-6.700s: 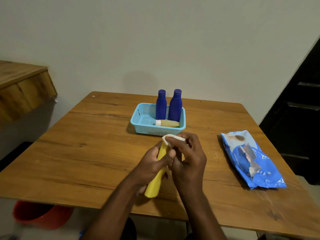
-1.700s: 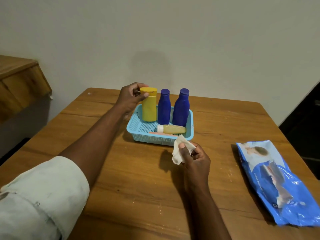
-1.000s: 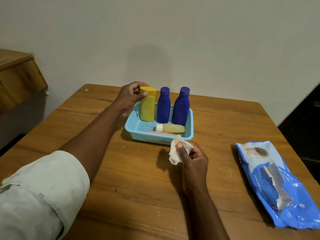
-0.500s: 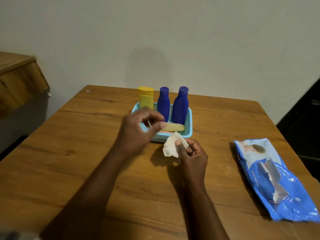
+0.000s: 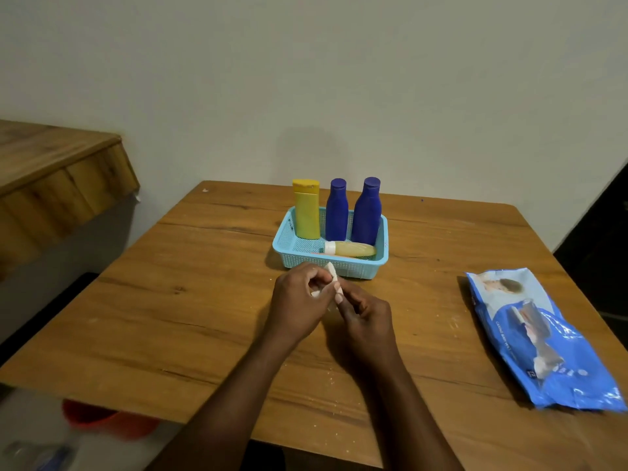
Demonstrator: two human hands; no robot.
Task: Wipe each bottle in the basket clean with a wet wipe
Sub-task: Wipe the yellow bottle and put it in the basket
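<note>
A light blue basket (image 5: 380, 258) sits at the far middle of the wooden table (image 5: 190, 300). In it stand a yellow bottle (image 5: 307, 209) at the left and two dark blue bottles (image 5: 336, 210) (image 5: 367, 212); a small pale yellow bottle (image 5: 351, 249) lies along its front. Just in front of the basket my left hand (image 5: 299, 304) and my right hand (image 5: 365, 316) meet, both pinching a small white wet wipe (image 5: 331, 270) that is mostly hidden between the fingers.
A blue pack of wet wipes (image 5: 540, 338) lies on the table at the right. A wooden ledge (image 5: 54, 175) juts out at the left. A red bucket (image 5: 108, 421) shows below the table's near edge. A wall stands behind the table.
My left hand let go of the yellow bottle standing in the basket, came back to my right hand and took hold of the wipe with it.
</note>
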